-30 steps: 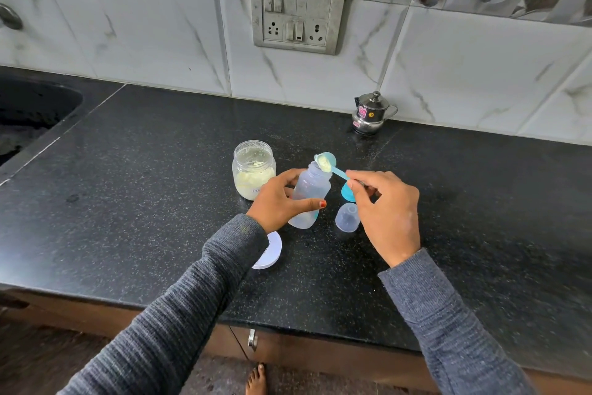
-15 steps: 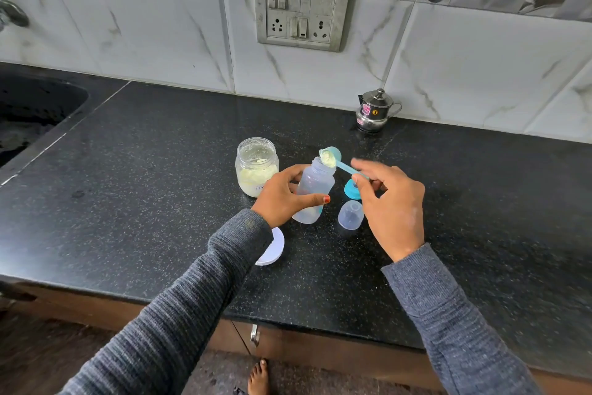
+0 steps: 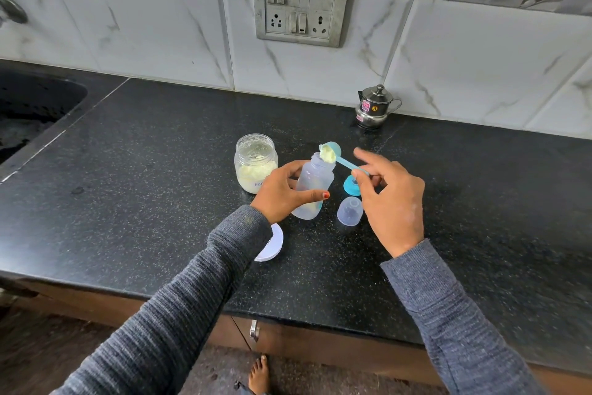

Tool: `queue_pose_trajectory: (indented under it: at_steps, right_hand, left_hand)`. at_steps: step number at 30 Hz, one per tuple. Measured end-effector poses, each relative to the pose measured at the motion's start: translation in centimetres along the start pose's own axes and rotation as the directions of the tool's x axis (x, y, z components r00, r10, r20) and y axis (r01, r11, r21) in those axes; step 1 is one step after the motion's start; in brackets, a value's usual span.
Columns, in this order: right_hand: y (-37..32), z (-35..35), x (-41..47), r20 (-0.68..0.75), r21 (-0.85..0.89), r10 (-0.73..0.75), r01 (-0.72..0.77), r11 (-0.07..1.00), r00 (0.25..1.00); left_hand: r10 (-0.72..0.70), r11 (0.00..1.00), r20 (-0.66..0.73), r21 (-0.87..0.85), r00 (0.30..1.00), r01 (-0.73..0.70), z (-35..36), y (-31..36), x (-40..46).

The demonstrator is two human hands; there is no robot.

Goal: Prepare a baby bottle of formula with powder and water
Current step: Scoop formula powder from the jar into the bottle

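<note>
A clear baby bottle (image 3: 312, 184) stands uncapped on the black counter, and my left hand (image 3: 282, 192) grips its body. My right hand (image 3: 389, 194) pinches the handle of a blue scoop (image 3: 331, 152) heaped with pale powder. The scoop is tilted at the bottle's mouth. Left of the bottle stands an open glass jar of formula powder (image 3: 255, 164). The bottle's blue ring with teat (image 3: 351, 187) lies right of the bottle, partly behind my right fingers. Its clear cap (image 3: 349, 211) sits just in front of the ring.
The jar's white lid (image 3: 271, 245) lies under my left wrist. A small steel pot with a lid (image 3: 374, 108) stands by the tiled wall. A sink (image 3: 35, 106) is set into the counter at far left. The counter's front edge (image 3: 288, 319) runs below my forearms.
My right hand has tilted the scoop further over the bottle's mouth, and its fingers have spread out. The left hand still holds the bottle in place.
</note>
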State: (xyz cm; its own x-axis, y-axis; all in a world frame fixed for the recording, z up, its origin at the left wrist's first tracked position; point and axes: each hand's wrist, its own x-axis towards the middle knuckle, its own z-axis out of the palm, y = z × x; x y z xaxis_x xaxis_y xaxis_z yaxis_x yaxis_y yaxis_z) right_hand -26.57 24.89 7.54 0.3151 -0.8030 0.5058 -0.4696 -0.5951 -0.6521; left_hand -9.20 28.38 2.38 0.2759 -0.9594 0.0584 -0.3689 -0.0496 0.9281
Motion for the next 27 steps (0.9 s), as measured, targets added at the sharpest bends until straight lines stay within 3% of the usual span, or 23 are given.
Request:
queue_pose_trajectory:
  at_steps: [21, 24, 27]
  right_hand:
    - [0.15, -0.14, 0.11, -0.021, 0.015, -0.042, 0.042, 0.999, 0.999]
    - [0.26, -0.07, 0.11, -0.012, -0.035, -0.119, 0.118, 0.992, 0.993]
    - [0.26, -0.05, 0.12, -0.026, 0.007, -0.074, 0.074, 0.997, 0.997]
  left_hand:
    - [-0.01, 1.0, -0.016, -0.004, 1.0, 0.01, -0.01, 0.24, -0.15]
    - [-0.013, 1.0, -0.013, -0.016, 1.0, 0.013, 0.0, 0.2, -0.15]
    - [-0.014, 1.0, -0.012, -0.018, 1.0, 0.014, -0.01, 0.2, -0.18]
